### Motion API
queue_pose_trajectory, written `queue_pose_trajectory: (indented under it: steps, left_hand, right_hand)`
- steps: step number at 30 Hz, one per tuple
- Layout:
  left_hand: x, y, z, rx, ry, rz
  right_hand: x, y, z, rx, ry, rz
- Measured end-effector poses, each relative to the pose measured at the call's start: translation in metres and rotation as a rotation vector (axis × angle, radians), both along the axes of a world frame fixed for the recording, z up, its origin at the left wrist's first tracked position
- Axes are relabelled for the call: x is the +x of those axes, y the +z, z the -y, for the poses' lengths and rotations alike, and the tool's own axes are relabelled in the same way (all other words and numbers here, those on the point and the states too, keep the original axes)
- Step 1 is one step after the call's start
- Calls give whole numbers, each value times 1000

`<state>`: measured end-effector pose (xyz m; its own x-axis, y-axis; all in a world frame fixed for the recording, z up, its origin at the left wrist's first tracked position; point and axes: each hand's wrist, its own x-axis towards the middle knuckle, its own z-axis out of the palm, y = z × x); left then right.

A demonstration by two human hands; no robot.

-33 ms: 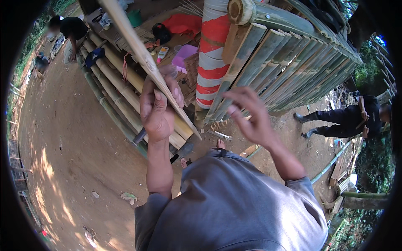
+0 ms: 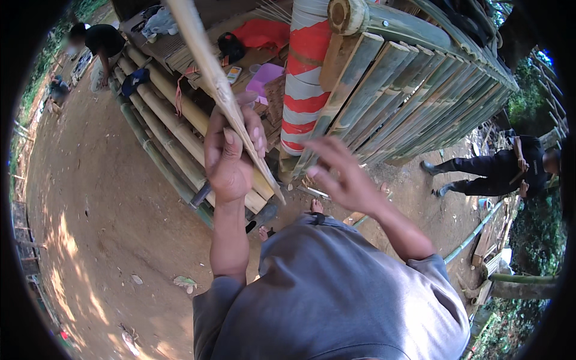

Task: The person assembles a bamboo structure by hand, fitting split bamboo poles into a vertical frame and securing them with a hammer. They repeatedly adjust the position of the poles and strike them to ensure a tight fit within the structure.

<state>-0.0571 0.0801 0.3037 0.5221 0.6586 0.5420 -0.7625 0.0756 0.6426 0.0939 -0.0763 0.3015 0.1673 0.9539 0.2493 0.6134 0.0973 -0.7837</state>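
Observation:
A long, pale pole (image 2: 210,63), wood or bamboo, slants from the top edge down to a tapered tip. My left hand (image 2: 233,150) is closed around it near that lower end, palm up with the thumb alongside. To the right of the tip, my right hand (image 2: 339,171) hovers in front of my body. Its fingers are apart and slightly blurred, with nothing seen in them. Below the left hand lie several bamboo poles (image 2: 174,129) side by side, forming a platform edge. A dark tool-like bar (image 2: 201,195) shows beside my left wrist.
A post wrapped in red and white (image 2: 306,66) stands ahead, joined to a slatted bamboo panel (image 2: 414,90) on the right. Beyond the poles lie a purple plastic piece (image 2: 264,81) and red cloth (image 2: 261,35). One person (image 2: 492,171) stands at right; another (image 2: 105,45) bends at far left.
My right hand has moved left, closer to the pole's tip. The pole has tilted a little steeper, its upper part shifting right, still in my left hand.

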Motion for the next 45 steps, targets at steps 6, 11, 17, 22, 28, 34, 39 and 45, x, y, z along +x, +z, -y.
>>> queue_pose_trajectory:
  steps: [6, 11, 17, 22, 28, 34, 39, 45]
  left_hand:
    - [20, 7, -12, 100, -51, -77]
    - [28, 58, -28, 167, -80, 135]
    - [46, 90, -43, 266, -128, 162]
    - [74, 84, -44, 304, -121, 155]
    - [96, 60, -35, 207, -86, 117]
    - [107, 44, -34, 192, -86, 86]
    - [119, 21, -35, 134, -127, 85]
    - [115, 18, -28, 234, -80, 35]
  right_hand:
    - [-40, -115, -23, -228, -13, -87]
    - [-35, -138, -27, -206, -172, -167]
    - [-31, -187, -38, -72, -472, -37]
    - [-30, -185, -50, -93, -608, 163]
    - [-26, -175, -53, -180, -659, 231]
    - [-27, -159, -56, -16, -707, 231]
    - [-25, -151, -51, 48, -670, 235]
    - [-25, -125, -28, 28, -668, 108]
